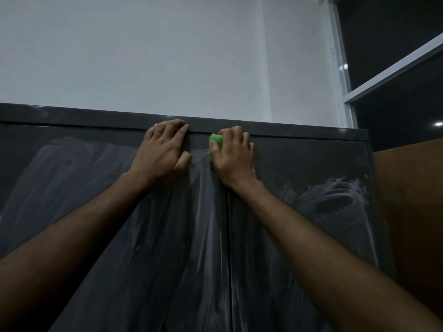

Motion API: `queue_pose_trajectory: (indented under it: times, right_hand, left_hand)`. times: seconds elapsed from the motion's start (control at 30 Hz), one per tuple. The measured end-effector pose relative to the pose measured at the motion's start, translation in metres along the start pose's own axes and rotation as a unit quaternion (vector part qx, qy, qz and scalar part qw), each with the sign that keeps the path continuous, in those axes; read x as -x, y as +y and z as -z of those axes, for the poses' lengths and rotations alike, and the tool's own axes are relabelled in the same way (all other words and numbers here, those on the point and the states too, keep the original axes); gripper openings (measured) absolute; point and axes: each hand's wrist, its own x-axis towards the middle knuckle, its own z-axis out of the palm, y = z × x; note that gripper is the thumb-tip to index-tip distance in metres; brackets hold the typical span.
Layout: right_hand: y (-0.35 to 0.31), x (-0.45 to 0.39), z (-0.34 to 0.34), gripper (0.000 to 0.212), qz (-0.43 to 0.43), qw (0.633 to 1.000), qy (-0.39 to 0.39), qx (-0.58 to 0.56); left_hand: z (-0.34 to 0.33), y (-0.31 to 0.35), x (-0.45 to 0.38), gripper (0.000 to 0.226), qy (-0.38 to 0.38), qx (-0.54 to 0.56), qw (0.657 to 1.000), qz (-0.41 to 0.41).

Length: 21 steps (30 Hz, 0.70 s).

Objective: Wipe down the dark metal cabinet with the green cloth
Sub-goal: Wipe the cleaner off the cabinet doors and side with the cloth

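the task was judged to be partly complete. the dark metal cabinet [299, 164] carried pale streaked smears across both door fronts, heaviest on the left door [100, 188] and along the centre seam, with a separate smeared patch on the right door [335, 200]; whether these were wet wipe marks or residue not yet removed could not be told. the top rail and the upper right door area looked plain and dark. the green cloth [215, 142] was bunched small and sat at the top of the doors, just right of the seam, under the right hand [233, 156], whose fingers were curled and clamped on it. the left hand [163, 152] lay flat on the left door, fingers straight and close together, tips touching the top rail. count: one cabinet, two doors, one cloth, two hands, one window [395, 56] at the upper right.
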Motion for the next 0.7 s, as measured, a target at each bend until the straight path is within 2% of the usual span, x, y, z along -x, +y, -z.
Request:
queue_pose_trajectory:
  times: [0.1,0.17,0.2,0.3,0.37,0.43,0.5,0.53,0.57,0.7]
  right_hand:
    - [-0.007,0.038,-0.007,0.033,0.122,0.992,-0.026,0.001]
    - [0.011,0.048,-0.002,0.031,0.164,0.986,-0.037,0.001]
    - [0.016,0.041,0.0,0.031,0.146,0.989,-0.036,0.003]
    - [-0.001,0.0,-0.003,0.033,0.005,1.0,-0.001,0.011]
    - [-0.03,-0.005,-0.01,0.033,-0.017,1.0,0.008,0.003]
    - [-0.047,0.018,-0.016,0.034,0.068,0.998,-0.013,-0.002]
    - [-0.037,0.043,-0.014,0.036,0.168,0.985,-0.042,0.013]
    - [-0.028,0.044,-0.011,0.036,0.186,0.981,-0.046,0.019]
    - [-0.021,0.037,-0.009,0.036,0.172,0.984,-0.045,0.027]
    - [-0.04,-0.004,-0.015,0.035,0.002,1.0,-0.013,0.029]
  left_hand:
    - [0.005,-0.005,0.0,0.09,-0.004,0.017,1.0,-0.014]
    - [0.01,-0.013,0.001,0.089,-0.013,0.023,0.999,-0.033]
    - [0.011,-0.018,0.003,0.089,-0.016,0.022,0.999,-0.04]
    - [0.013,-0.029,0.008,0.085,-0.002,0.007,0.999,-0.036]
    - [0.014,-0.033,0.011,0.084,0.01,0.007,1.0,-0.015]
    - [0.015,-0.034,0.012,0.086,0.005,0.015,1.0,0.001]
    - [0.015,-0.037,0.015,0.087,-0.005,0.015,1.0,0.0]
    - [0.014,-0.039,0.015,0.088,-0.01,0.014,1.0,-0.005]
    - [0.014,-0.042,0.016,0.088,-0.013,0.016,1.0,-0.007]
    - [0.015,-0.048,0.02,0.088,-0.019,0.017,1.0,-0.015]
